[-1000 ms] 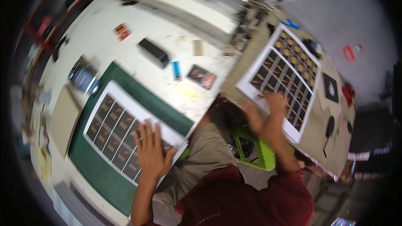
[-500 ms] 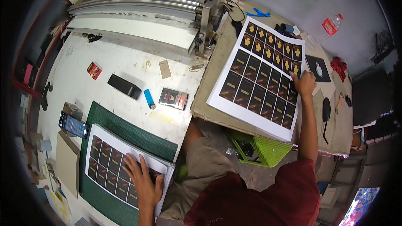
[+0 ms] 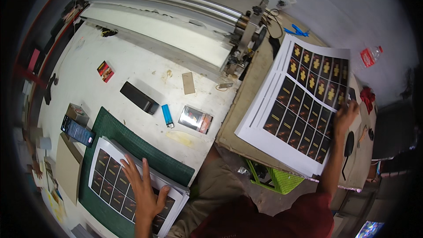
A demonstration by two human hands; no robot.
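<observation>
My left hand (image 3: 147, 189), fingers spread, rests on a stack of printed sheets (image 3: 102, 180) with dark card designs. That stack lies on a green cutting mat (image 3: 147, 143). At the right, my right hand (image 3: 346, 117) grips the right edge of a large printed sheet (image 3: 304, 110), which bends upward there. This sheet carries rows of dark cards, with yellow cross-like shapes in its upper rows. More white sheets show beneath its left edge. My right fingertips are partly blurred.
A metal roller machine (image 3: 167, 17) spans the back of the white table. Near the mat lie a black box (image 3: 139, 98), a blue lighter (image 3: 167, 116), a cigarette pack (image 3: 195, 119) and a phone (image 3: 77, 131). A green plastic crate (image 3: 280, 180) stands below the right table.
My right hand has taken the sheet's right edge and bent it upward. My left hand stays on its stack, its fingers still spread. The whole view has shifted slightly.
</observation>
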